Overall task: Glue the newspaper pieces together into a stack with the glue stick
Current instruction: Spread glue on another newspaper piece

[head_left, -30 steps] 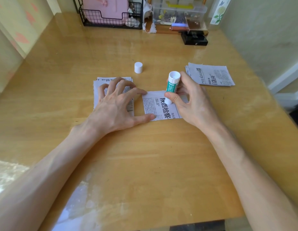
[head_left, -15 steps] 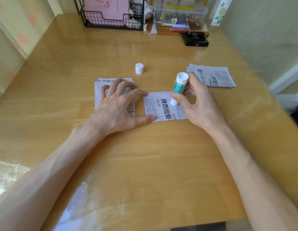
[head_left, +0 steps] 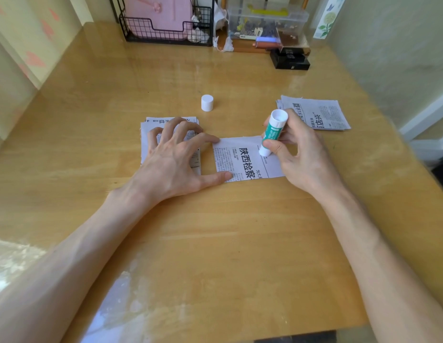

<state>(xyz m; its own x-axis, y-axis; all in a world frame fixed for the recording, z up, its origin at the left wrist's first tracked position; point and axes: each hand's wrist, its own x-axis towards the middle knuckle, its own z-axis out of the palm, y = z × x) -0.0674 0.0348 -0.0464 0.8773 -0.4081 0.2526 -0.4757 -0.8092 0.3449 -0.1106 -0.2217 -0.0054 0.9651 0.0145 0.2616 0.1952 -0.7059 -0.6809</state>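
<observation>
The newspaper piece (head_left: 242, 159) lies flat between the two hands. The left hand (head_left: 175, 164), fingers spread and not gripping, presses the piece's left edge with thumb and index finger; its other fingertips rest on the glued stack (head_left: 151, 127) under it. The right hand (head_left: 302, 154) grips the glue stick (head_left: 272, 134), which is tilted with its tip on the piece. Since one second ago, the tip has moved from the big headline toward the right hand's side, while the left hand has stayed in place. Beyond the left hand stands the white cap (head_left: 207, 103); beyond the right hand lies a pile of loose pieces (head_left: 322, 115).
</observation>
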